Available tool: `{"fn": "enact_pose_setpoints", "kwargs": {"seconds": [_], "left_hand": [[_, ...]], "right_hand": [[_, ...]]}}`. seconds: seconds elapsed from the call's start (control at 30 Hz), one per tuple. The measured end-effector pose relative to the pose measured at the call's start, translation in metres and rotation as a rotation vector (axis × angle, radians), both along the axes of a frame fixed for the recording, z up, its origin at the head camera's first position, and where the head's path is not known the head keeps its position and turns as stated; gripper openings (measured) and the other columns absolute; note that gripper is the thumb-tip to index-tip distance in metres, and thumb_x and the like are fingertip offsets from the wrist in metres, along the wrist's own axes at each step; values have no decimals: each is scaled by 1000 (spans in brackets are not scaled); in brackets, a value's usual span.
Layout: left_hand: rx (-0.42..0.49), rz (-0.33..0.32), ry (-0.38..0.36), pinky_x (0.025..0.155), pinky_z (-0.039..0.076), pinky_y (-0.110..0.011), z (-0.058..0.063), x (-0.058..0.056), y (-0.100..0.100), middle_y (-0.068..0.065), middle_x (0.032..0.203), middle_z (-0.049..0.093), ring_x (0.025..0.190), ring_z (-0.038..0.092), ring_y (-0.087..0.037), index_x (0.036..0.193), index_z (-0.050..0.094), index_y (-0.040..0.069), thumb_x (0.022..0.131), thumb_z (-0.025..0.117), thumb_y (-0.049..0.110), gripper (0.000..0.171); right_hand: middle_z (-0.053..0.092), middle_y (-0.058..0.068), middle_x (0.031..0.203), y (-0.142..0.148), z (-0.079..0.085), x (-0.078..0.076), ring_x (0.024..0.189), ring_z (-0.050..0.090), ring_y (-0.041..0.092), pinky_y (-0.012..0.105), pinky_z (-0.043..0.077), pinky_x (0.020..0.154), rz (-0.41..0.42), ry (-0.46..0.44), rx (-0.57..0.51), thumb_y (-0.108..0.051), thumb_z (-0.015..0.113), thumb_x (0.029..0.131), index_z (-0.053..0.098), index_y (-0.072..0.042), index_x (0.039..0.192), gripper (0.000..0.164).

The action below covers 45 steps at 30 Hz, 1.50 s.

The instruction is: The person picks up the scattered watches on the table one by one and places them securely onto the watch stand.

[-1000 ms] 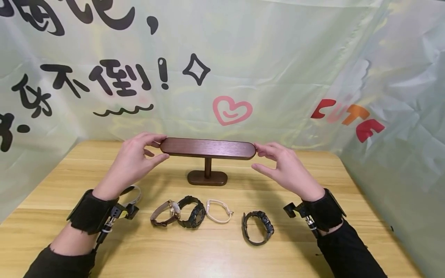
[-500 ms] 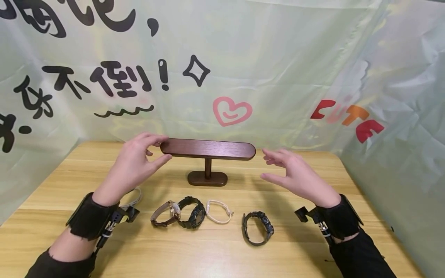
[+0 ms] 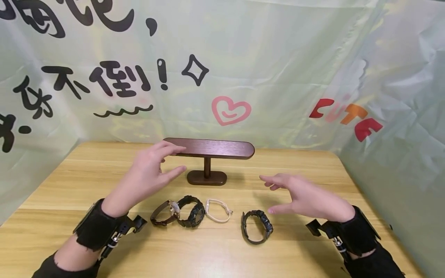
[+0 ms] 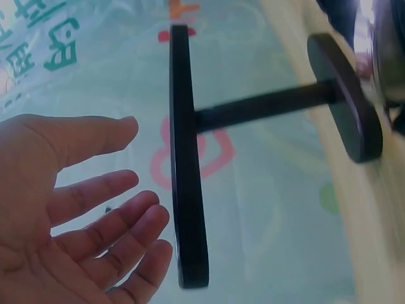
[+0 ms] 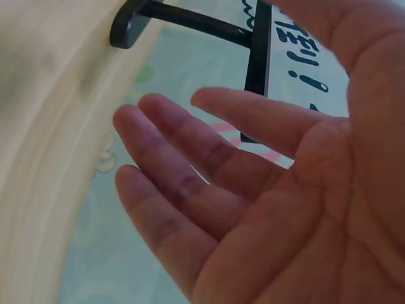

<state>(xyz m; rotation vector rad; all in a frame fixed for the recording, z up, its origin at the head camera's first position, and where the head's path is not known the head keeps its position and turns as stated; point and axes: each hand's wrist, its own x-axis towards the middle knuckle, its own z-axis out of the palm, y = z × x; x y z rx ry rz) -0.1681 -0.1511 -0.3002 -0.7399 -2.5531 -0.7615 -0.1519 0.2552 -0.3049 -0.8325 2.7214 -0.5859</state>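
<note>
A dark brown wooden T-shaped display stand (image 3: 215,148) stands upright toward the back of the table, its long bar level on a short post. My left hand (image 3: 149,170) is near the bar's left end and overlaps it in the head view. In the left wrist view, a gap shows between the relaxed left fingers (image 4: 136,228) and the bar. My right hand (image 3: 302,196) hovers right of the stand, fingers loosely spread and holding nothing. Nearest to it lies a black sports watch (image 3: 265,224) with its strap closed in a loop.
Left of that watch lie a white band (image 3: 217,220), another black watch (image 3: 198,214) and a brown-strapped watch (image 3: 160,212) with a gold-rimmed face. They sit in a row on the light wooden table (image 3: 208,256). A printed pale green cloth (image 3: 278,77) hangs behind.
My right hand has left the bar's right end and come down toward the front right. My left hand has let go of the left end and shifted right, nearer me. The stand stays put.
</note>
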Motion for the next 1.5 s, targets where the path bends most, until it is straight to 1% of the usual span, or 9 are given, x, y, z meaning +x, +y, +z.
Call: {"fn": "enact_pose_setpoints", "kwargs": {"seconds": [0.13,0.27,0.37,0.57,0.77,0.9,1.07,1.23,1.5], "left_hand": [[7,-53,9,92,63,-48,-3,6,9,-10,125,74,107,72,-27,135,72,5,92,86,15,46],[-24,-72,14,85,61,-40,-6,11,18,-7,124,73,82,64,-13,135,72,7,93,85,18,46],[-55,-93,20,82,60,-37,-9,15,24,-6,123,73,75,60,-8,135,72,8,93,85,20,45],[-61,-147,29,89,65,-40,-17,19,32,-7,124,73,103,72,-19,134,72,8,93,86,21,44],[-68,-198,23,92,65,-38,-19,25,40,-4,123,73,107,72,-19,134,72,9,93,87,22,46],[-88,-212,-14,97,64,-38,-18,30,45,-4,126,72,112,72,-18,135,72,10,93,86,24,46],[-96,-241,-22,94,63,-33,-19,34,50,-1,124,71,107,70,-12,134,73,11,93,87,24,46],[-105,-266,-20,86,61,-28,-24,36,54,1,124,71,91,64,-6,135,72,13,94,86,25,45],[-123,-283,-43,87,62,-30,-29,38,58,-1,126,71,102,68,-10,136,72,13,94,86,27,46]], "right_hand": [[66,4,148,1,-4,6,133,65,27,52,58,105,-13,-45,20,-59,84,87,53,-16,159,90],[66,5,146,1,-9,11,130,65,29,55,58,104,-6,-73,25,-61,86,84,58,-15,155,88],[66,5,143,0,-13,14,127,66,30,55,58,103,9,-90,29,-59,88,82,61,-15,152,87],[66,5,143,-4,-21,18,132,64,33,56,57,105,15,-154,19,-54,92,80,61,-15,151,87],[66,4,144,-7,-27,17,132,64,30,51,58,106,82,-139,26,-54,91,81,63,-14,149,84],[67,2,143,-10,-29,16,131,64,27,50,58,107,109,-120,36,-53,91,81,65,-15,148,82],[68,-3,136,-13,-35,15,124,66,22,45,59,105,115,-98,54,-51,94,79,67,-19,144,78],[68,-4,134,-15,-39,15,123,66,20,44,59,104,103,-101,63,-48,95,78,69,-22,141,73],[70,-4,137,-17,-40,15,130,66,23,49,57,109,84,-133,59,-53,93,80,69,-23,140,71]]}}
